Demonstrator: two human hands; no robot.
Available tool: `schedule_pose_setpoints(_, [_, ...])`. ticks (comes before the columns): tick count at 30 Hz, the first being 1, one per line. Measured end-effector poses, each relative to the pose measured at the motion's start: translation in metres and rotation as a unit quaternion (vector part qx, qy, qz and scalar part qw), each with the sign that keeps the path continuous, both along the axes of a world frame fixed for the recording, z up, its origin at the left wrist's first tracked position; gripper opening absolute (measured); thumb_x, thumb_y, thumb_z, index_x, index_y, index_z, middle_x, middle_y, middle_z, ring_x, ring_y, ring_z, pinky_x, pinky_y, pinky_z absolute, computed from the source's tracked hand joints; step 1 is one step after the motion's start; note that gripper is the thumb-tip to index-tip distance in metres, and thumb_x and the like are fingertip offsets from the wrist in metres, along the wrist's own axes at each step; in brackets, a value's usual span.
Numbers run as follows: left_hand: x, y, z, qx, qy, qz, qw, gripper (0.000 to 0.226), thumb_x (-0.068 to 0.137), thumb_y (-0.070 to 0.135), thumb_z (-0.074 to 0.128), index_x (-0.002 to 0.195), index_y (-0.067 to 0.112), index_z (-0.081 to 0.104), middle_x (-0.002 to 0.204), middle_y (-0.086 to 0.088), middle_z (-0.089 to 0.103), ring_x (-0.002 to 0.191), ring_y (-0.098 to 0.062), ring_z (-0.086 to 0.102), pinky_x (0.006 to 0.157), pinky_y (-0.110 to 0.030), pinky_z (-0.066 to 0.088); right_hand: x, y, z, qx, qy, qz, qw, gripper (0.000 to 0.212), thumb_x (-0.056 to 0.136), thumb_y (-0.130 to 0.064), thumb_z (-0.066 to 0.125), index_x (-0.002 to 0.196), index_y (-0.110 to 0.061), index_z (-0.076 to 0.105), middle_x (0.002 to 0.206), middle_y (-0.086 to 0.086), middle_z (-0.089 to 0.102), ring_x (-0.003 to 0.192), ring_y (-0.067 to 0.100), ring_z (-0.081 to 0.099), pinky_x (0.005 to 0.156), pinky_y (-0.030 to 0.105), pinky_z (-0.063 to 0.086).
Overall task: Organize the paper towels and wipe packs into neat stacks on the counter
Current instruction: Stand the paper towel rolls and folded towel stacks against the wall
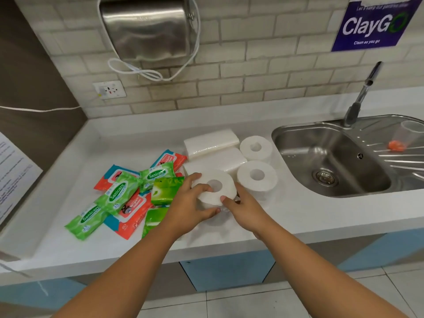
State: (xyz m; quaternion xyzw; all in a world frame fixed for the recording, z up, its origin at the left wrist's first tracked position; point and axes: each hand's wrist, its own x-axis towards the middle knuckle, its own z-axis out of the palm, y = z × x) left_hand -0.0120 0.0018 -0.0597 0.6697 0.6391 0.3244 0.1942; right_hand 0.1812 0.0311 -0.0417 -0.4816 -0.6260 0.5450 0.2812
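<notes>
Both my hands grip one white paper roll (220,180) near the middle of the white counter (298,210): my left hand (190,207) holds its left side, my right hand (245,208) its front right edge. The roll seems to sit on top of another roll, mostly hidden. Two more white rolls (257,174) (255,148) stand upright to the right. Behind them lie two white wrapped paper towel packs (211,140) (227,160). A loose heap of green wipe packs (114,193) and orange-red wipe packs (132,222) lies to the left.
A steel sink (332,157) with a tap (360,97) fills the right of the counter; a clear cup (408,134) lies on its drainer. A steel dispenser (146,28) and a socket (110,89) are on the brick wall. A printed sheet (13,173) lies at the far left.
</notes>
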Motion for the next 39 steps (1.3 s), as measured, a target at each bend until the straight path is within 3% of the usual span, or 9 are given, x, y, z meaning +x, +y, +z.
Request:
schedule_pose_setpoints(3, [-0.002,0.011,0.027,0.004,-0.033,-0.019,0.999,0.055,0.07,0.04,0.09,0.119,0.038,0.065,0.154,0.012,0.029,0.139,-0.009,0.034,0.114,-0.03,0.039,0.003,0.008,0.021,-0.03,0.05,-0.028,0.998,0.038,0.1,-0.033,0.059,0.137,-0.034,0.051,0.126,-0.014,0.064,0.113,0.005,0.06,0.081,0.02,0.05])
schedule_pose_setpoints(8, [0.007,0.04,0.06,0.041,-0.055,-0.026,0.997,0.068,0.07,0.037,0.091,0.131,0.036,0.061,0.156,0.01,0.03,0.138,-0.007,0.036,0.114,-0.041,0.042,0.008,0.031,0.05,-0.011,0.066,-0.097,0.993,0.05,0.098,-0.043,0.059,0.144,-0.032,0.043,0.133,-0.01,0.057,0.113,0.01,0.058,0.081,0.023,0.045])
schedule_pose_setpoints(14, [0.029,0.075,0.083,0.014,-0.145,-0.012,0.989,0.128,0.067,0.041,0.093,0.162,0.034,0.006,0.155,0.008,0.042,0.133,-0.016,0.05,0.111,-0.036,0.046,0.024,0.05,0.07,0.047,0.1,-0.11,0.988,0.038,0.1,-0.04,0.058,0.137,-0.039,0.052,0.131,-0.019,0.061,0.113,-0.001,0.06,0.082,0.021,0.048])
schedule_pose_setpoints(17, [0.045,0.088,0.082,0.01,-0.16,-0.03,0.987,0.124,0.064,0.046,0.092,0.16,0.035,0.015,0.15,0.01,0.047,0.13,-0.016,0.052,0.109,-0.041,0.047,0.039,0.055,0.072,0.062,0.111,-0.117,0.985,0.033,0.1,-0.037,0.057,0.132,-0.045,0.054,0.117,-0.028,0.066,0.1,-0.008,0.066,0.076,0.024,0.056])
schedule_pose_setpoints(22, [0.079,0.104,0.073,0.014,-0.187,-0.065,0.98,0.101,0.067,0.039,0.093,0.149,0.034,0.033,0.143,0.02,0.051,0.129,-0.008,0.051,0.107,-0.037,0.049,0.069,0.065,0.065,0.059,0.108,-0.117,0.985,0.035,0.102,-0.034,0.055,0.135,-0.047,0.053,0.125,-0.026,0.065,0.115,-0.004,0.062,0.096,0.028,0.051])
schedule_pose_setpoints(27, [0.091,0.107,0.065,-0.009,-0.199,-0.067,0.978,0.083,0.069,0.041,0.092,0.129,0.057,0.038,0.123,0.043,0.051,0.113,0.018,0.051,0.095,-0.021,0.05,0.086,0.071,0.059,0.045,0.09,-0.093,0.991,0.04,0.103,-0.037,0.053,0.14,-0.051,0.046,0.124,-0.036,0.061,0.107,-0.019,0.057,0.088,0.019,0.045])
schedule_pose_setpoints(29, [0.096,0.108,0.059,-0.01,-0.204,-0.062,0.977,0.077,0.068,0.043,0.093,0.127,0.052,0.045,0.124,0.034,0.057,0.116,0.012,0.054,0.097,-0.029,0.055,0.094,0.077,0.053,0.032,0.086,-0.082,0.992,0.039,0.103,-0.038,0.052,0.139,-0.053,0.046,0.123,-0.037,0.059,0.103,-0.023,0.057,0.084,0.017,0.045])
schedule_pose_setpoints(36, [0.103,0.1,0.046,-0.046,-0.228,-0.017,0.972,0.081,0.064,0.046,0.093,0.127,0.063,0.045,0.129,0.033,0.057,0.123,-0.001,0.056,0.097,-0.025,0.053,0.113,0.094,0.037,-0.016,0.068,-0.024,0.997,0.032,0.105,-0.049,0.038,0.133,-0.064,0.039,0.121,-0.051,0.049,0.12,-0.019,0.045,0.1,0.021,0.042])
schedule_pose_setpoints(39, [0.102,0.098,0.042,-0.074,-0.232,-0.002,0.97,0.114,0.064,0.043,0.094,0.153,0.05,0.024,0.143,0.03,0.047,0.133,-0.004,0.049,0.109,-0.029,0.046,0.122,0.101,0.026,-0.015,0.074,-0.008,0.997,0.031,0.105,-0.055,0.034,0.132,-0.067,0.042,0.133,-0.043,0.051,0.132,-0.007,0.046,0.111,0.029,0.041])
